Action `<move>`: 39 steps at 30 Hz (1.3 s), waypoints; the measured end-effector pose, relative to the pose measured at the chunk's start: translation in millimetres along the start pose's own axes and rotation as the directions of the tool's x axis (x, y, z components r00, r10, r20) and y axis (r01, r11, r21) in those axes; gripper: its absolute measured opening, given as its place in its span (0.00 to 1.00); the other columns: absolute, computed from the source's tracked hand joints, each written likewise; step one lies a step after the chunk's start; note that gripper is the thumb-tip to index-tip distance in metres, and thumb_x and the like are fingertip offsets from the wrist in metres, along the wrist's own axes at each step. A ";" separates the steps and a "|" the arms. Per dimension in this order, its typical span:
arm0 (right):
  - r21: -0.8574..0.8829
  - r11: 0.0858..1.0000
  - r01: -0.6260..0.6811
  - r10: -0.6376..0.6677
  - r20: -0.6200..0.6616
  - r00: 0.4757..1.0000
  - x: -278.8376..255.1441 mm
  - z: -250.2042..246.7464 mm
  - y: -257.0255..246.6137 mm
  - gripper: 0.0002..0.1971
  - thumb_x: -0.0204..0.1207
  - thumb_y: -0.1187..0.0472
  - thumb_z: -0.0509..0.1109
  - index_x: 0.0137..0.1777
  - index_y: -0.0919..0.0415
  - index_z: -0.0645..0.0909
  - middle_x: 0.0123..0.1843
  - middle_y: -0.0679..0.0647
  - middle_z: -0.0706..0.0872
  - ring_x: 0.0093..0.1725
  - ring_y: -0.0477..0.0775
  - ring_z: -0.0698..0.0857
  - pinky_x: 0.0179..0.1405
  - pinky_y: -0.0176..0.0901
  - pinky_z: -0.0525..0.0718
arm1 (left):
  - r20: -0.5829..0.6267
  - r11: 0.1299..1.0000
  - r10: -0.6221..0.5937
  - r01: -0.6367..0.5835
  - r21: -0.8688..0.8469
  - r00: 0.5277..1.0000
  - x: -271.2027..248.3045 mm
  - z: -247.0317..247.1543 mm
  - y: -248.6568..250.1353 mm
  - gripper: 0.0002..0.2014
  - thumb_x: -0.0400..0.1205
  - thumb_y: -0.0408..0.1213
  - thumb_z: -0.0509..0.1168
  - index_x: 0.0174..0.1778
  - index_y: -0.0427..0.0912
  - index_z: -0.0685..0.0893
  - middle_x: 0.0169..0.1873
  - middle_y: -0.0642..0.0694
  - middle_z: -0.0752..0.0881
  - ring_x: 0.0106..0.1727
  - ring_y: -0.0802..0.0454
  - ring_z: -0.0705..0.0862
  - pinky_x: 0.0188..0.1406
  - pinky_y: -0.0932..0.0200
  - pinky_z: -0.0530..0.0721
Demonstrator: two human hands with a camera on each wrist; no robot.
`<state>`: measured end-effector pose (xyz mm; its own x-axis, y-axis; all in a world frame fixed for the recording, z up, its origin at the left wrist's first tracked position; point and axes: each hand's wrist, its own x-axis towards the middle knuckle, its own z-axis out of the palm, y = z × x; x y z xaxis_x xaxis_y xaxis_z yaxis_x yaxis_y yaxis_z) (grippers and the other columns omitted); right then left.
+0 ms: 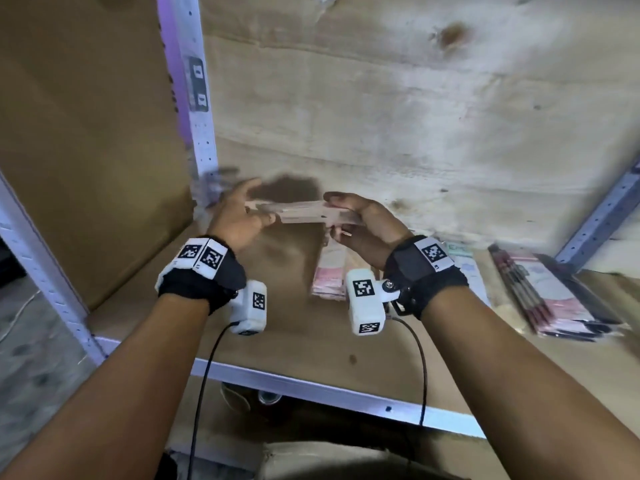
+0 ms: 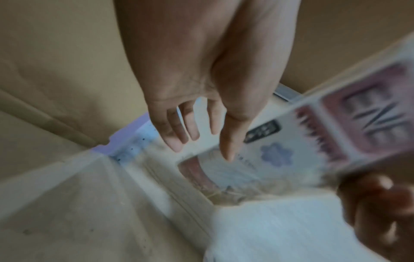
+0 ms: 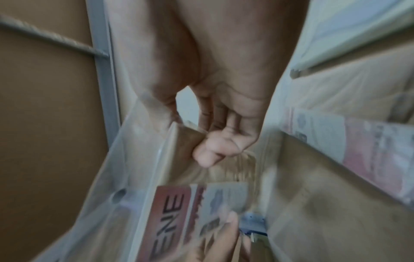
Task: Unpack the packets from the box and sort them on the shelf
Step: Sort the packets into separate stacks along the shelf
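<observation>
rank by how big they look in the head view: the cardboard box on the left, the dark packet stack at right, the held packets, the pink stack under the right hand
1. cardboard box
2. dark packet stack
3. held packets and pink stack: look alike, and the right hand hides part of both, so unranked.

Bare shelf board [image 1: 294,327] is lying open front-left; cardboard wall [image 1: 86,150] is blocking left; packet stacks [image 1: 554,299] are crowding right.

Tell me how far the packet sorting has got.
Done: two piles of packets lie on the shelf's right side, one small pile mid-shelf. In hand: the right hand grips a packet bundle; the left hand, fingers straight, steadies it. Left: shelving this bundle; the box is out of sight.
</observation>
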<state>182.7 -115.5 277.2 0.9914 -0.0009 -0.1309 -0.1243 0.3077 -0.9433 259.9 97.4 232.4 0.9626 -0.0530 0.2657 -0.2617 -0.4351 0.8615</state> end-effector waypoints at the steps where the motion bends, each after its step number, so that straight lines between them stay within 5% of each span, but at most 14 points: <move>1: 0.014 1.000 -0.010 0.009 0.013 1.000 -8.9 -9.0 -5.7 0.07 0.79 0.64 0.70 0.55 0.65 0.83 0.39 0.60 0.83 0.34 0.52 0.78 0.37 0.39 0.76 | 0.011 0.998 0.039 -0.040 0.043 0.999 -2.7 7.3 4.8 0.24 0.76 0.34 0.76 0.68 0.49 0.81 0.57 0.48 0.83 0.64 0.48 0.80 0.67 0.54 0.79; 3: 0.043 0.999 -0.017 0.016 0.031 0.999 -27.4 -27.9 -14.9 0.05 0.80 0.63 0.69 0.53 0.64 0.82 0.35 0.58 0.82 0.33 0.51 0.78 0.35 0.36 0.78 | -0.004 0.970 0.149 -0.146 0.197 0.989 -11.1 21.7 15.2 0.17 0.73 0.49 0.76 0.50 0.41 0.88 0.52 0.38 0.85 0.65 0.41 0.79 0.68 0.46 0.76; 5: 0.078 0.997 -0.012 0.010 0.023 1.000 -46.1 -49.6 -24.5 0.05 0.81 0.62 0.67 0.51 0.62 0.83 0.35 0.57 0.81 0.32 0.51 0.79 0.33 0.36 0.80 | -0.026 0.916 0.280 -0.259 0.307 0.960 -19.9 36.8 28.1 0.22 0.72 0.56 0.74 0.40 0.36 0.87 0.46 0.38 0.85 0.65 0.40 0.77 0.69 0.45 0.72; 9: 0.171 0.985 0.039 -0.044 0.027 0.999 -82.0 -94.7 -43.7 0.10 0.81 0.57 0.65 0.42 0.60 0.84 0.33 0.54 0.79 0.30 0.52 0.78 0.32 0.39 0.79 | -0.016 0.834 0.479 -0.450 0.319 0.878 -37.7 68.9 62.1 0.15 0.75 0.48 0.77 0.46 0.39 0.89 0.57 0.40 0.82 0.64 0.41 0.79 0.69 0.42 0.70; 15: 0.287 0.936 0.202 -0.188 -0.075 0.979 -109.2 -159.1 -41.5 0.11 0.83 0.52 0.61 0.40 0.56 0.71 0.29 0.53 0.70 0.27 0.51 0.70 0.28 0.39 0.72 | 0.083 0.770 0.629 -0.634 0.076 0.773 -66.2 118.2 104.8 0.13 0.80 0.50 0.71 0.36 0.46 0.81 0.32 0.51 0.77 0.35 0.53 0.75 0.37 0.55 0.74; 18: 0.307 0.921 0.240 -0.198 -0.161 0.967 -112.9 -181.1 -32.1 0.12 0.83 0.55 0.63 0.38 0.56 0.72 0.29 0.52 0.67 0.27 0.50 0.66 0.24 0.37 0.71 | 0.194 0.848 0.529 -0.511 -0.138 0.826 -76.1 143.6 106.6 0.09 0.80 0.47 0.73 0.43 0.45 0.88 0.35 0.52 0.88 0.34 0.60 0.81 0.37 0.57 0.80; 20: 0.220 0.943 0.249 -0.207 -0.197 0.958 -113.4 -191.7 -23.2 0.09 0.80 0.58 0.65 0.40 0.57 0.72 0.29 0.51 0.67 0.28 0.50 0.64 0.24 0.36 0.70 | 0.290 0.885 0.451 -0.380 -0.271 0.844 -81.4 160.5 102.7 0.08 0.80 0.44 0.73 0.48 0.44 0.90 0.43 0.50 0.93 0.41 0.58 0.87 0.45 0.53 0.86; 24: -0.267 0.938 0.223 -0.296 -0.280 0.913 -114.5 -206.8 -5.6 0.03 0.71 0.62 0.76 0.43 0.56 0.85 0.37 0.53 0.81 0.34 0.49 0.77 0.32 0.39 0.75 | 0.372 0.910 0.313 -0.164 -0.380 0.874 -85.9 187.6 94.7 0.11 0.82 0.41 0.71 0.53 0.37 0.90 0.52 0.42 0.92 0.50 0.48 0.87 0.60 0.39 0.84; 26: -0.489 0.861 0.142 -0.301 -0.264 0.916 -115.1 -209.4 3.4 0.06 0.72 0.61 0.79 0.41 0.55 0.83 0.37 0.49 0.86 0.37 0.49 0.82 0.36 0.42 0.81 | 0.408 0.903 0.209 -0.015 -0.430 0.889 -87.4 199.6 92.9 0.12 0.81 0.42 0.71 0.53 0.37 0.90 0.50 0.42 0.90 0.48 0.48 0.85 0.54 0.40 0.86; 27: -0.530 0.841 0.111 -0.274 -0.241 0.931 -115.3 -209.4 7.8 0.08 0.73 0.62 0.79 0.43 0.59 0.81 0.35 0.46 0.87 0.36 0.48 0.84 0.36 0.42 0.83 | 0.422 0.888 0.159 0.058 -0.456 0.893 -88.7 204.7 92.9 0.11 0.81 0.42 0.72 0.53 0.39 0.90 0.49 0.42 0.91 0.47 0.49 0.85 0.49 0.48 0.87; 29: -0.484 0.872 0.070 -0.201 -0.224 0.954 -115.3 -211.0 16.0 0.12 0.73 0.66 0.79 0.48 0.61 0.78 0.32 0.43 0.87 0.31 0.47 0.83 0.39 0.48 0.86 | 0.438 0.858 0.088 0.155 -0.490 0.895 -91.8 213.4 94.1 0.11 0.81 0.40 0.72 0.54 0.39 0.91 0.51 0.40 0.92 0.46 0.49 0.86 0.42 0.58 0.86; 32: -0.312 0.949 0.047 -0.131 -0.254 0.958 -115.3 -214.3 22.6 0.15 0.73 0.73 0.77 0.48 0.60 0.72 0.31 0.45 0.87 0.24 0.45 0.80 0.46 0.62 0.88 | 0.444 0.843 0.015 0.227 -0.487 0.896 -95.0 222.7 97.2 0.14 0.81 0.38 0.72 0.59 0.36 0.89 0.57 0.33 0.90 0.47 0.44 0.82 0.50 0.50 0.83; 36: -0.273 0.960 0.060 -0.129 -0.242 0.962 -122.6 -213.6 19.3 0.13 0.76 0.78 0.70 0.43 0.60 0.73 0.36 0.51 0.86 0.22 0.42 0.80 0.24 0.41 0.87 | 0.465 0.838 -0.016 0.266 -0.477 0.885 -95.5 227.1 102.9 0.14 0.81 0.38 0.72 0.61 0.37 0.88 0.56 0.39 0.91 0.50 0.47 0.88 0.56 0.49 0.86; 39: -0.295 0.955 0.026 -0.089 -0.202 0.975 -129.1 -215.9 16.3 0.10 0.77 0.77 0.66 0.44 0.62 0.79 0.40 0.55 0.83 0.28 0.49 0.80 0.26 0.39 0.85 | 0.430 0.809 -0.021 0.268 -0.523 0.903 -87.5 219.7 106.5 0.15 0.81 0.38 0.72 0.62 0.37 0.87 0.55 0.41 0.91 0.48 0.48 0.90 0.46 0.58 0.87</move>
<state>43.7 -315.8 212.9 0.9698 -0.2200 -0.1057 -0.1054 0.0128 -0.9943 163.1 -141.8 205.9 0.9044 -0.4253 0.0358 0.0093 0.1036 0.9946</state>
